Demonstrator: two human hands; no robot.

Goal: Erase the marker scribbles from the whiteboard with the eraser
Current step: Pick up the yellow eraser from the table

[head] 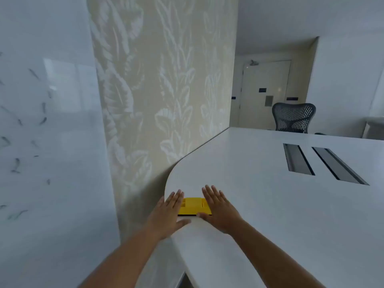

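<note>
Currently the yellow eraser [194, 206] sits at the desk's [249, 194] rounded corner. Left hand [169, 215] and right hand [220, 210] lie flat beside it, grasping nothing. Scribbles [27, 132] remain on the whiteboard [52, 100].

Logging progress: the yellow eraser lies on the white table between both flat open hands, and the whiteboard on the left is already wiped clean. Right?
Not quite. The head view shows the whiteboard still carries dark marker scribbles. The rest holds: yellow eraser on the table between the left hand and right hand.

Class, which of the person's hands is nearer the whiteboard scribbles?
Left. The left hand lies at the table's wall-side edge, closer to the scribbles; the right hand rests beyond the yellow eraser.
</note>
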